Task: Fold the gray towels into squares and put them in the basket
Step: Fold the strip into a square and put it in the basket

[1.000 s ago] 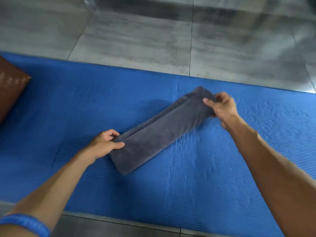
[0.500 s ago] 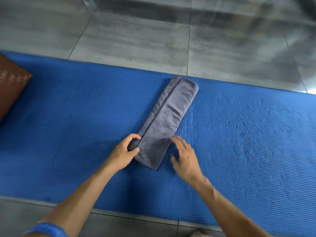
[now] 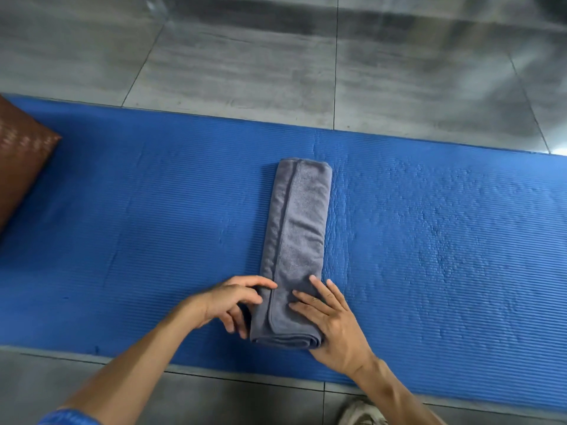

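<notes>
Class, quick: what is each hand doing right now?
Left hand: pinches the towel's near left edge.
Right hand: open, fingers flat on the towel.

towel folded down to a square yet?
No. The gray towel lies on the blue mat as a long narrow strip, both hands at its near end.
</notes>
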